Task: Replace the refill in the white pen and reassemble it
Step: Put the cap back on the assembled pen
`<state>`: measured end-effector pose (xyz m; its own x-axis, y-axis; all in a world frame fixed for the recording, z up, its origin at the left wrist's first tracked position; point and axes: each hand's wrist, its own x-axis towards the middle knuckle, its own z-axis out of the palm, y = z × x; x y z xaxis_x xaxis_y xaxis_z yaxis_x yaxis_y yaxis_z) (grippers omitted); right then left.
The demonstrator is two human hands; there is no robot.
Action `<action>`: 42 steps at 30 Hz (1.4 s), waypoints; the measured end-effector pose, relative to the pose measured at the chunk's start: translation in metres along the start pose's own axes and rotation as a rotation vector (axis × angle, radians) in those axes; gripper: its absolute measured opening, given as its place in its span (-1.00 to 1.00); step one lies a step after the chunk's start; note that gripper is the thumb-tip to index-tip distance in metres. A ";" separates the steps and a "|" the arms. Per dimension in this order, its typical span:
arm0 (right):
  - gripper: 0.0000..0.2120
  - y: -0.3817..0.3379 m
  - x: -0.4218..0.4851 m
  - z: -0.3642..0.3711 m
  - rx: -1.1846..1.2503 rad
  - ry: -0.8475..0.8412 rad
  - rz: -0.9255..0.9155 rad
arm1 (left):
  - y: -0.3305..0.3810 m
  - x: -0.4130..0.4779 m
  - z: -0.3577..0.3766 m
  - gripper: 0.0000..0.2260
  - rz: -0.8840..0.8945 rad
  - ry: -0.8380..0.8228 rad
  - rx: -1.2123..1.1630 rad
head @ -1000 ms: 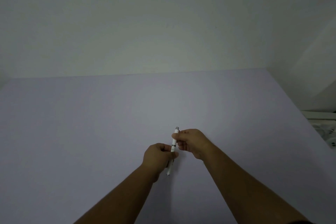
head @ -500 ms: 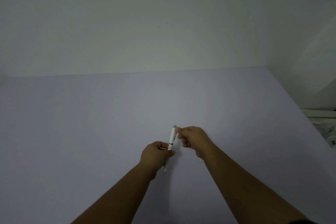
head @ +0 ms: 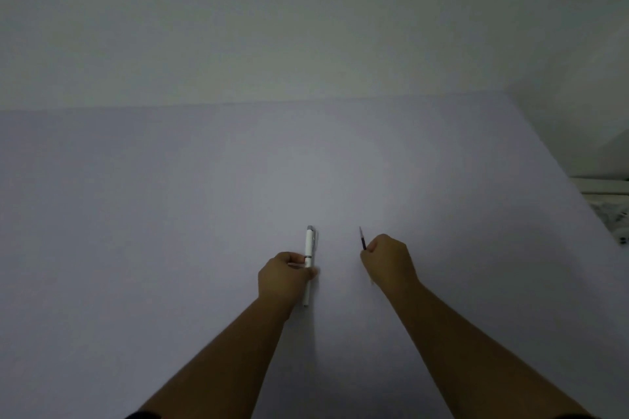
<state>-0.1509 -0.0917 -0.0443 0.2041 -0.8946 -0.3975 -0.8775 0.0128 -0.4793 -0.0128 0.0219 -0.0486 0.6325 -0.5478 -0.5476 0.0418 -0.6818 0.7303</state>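
Note:
My left hand [head: 284, 277] grips a white pen [head: 309, 245] around its middle. The pen stands nearly upright, its grey-tipped end pointing away from me and its lower end [head: 306, 299] poking out below my fingers. My right hand [head: 388, 260] is a fist to the right of the pen, well apart from it, closed on a thin dark refill [head: 362, 240]. The refill's slim tip sticks up out of the fist. Its lower part is hidden in my hand.
A pale lilac table [head: 170, 231] fills the lower view and meets a plain wall [head: 306, 20] at the back. Its right edge runs diagonally, with white furniture [head: 606, 190] beyond it.
My hands were together on the pen. Now my right hand has moved off to the right holding the thin refill, and my left hand keeps the white pen.

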 end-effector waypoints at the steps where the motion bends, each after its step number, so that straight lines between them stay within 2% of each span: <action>1: -0.82 -0.001 -0.001 0.003 0.004 0.000 -0.010 | 0.000 0.000 0.001 -0.83 0.006 0.009 0.008; 12: -0.80 -0.028 -0.011 0.033 0.055 -0.103 -0.044 | 0.000 0.006 0.010 -0.84 0.044 0.045 0.068; 42: -0.81 -0.031 -0.014 0.044 0.071 -0.117 -0.044 | 0.000 0.010 0.015 -0.81 0.063 0.051 0.127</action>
<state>-0.1073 -0.0603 -0.0582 0.2942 -0.8370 -0.4613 -0.8348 0.0099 -0.5505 -0.0181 0.0095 -0.0598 0.6695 -0.5680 -0.4786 -0.0949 -0.7045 0.7033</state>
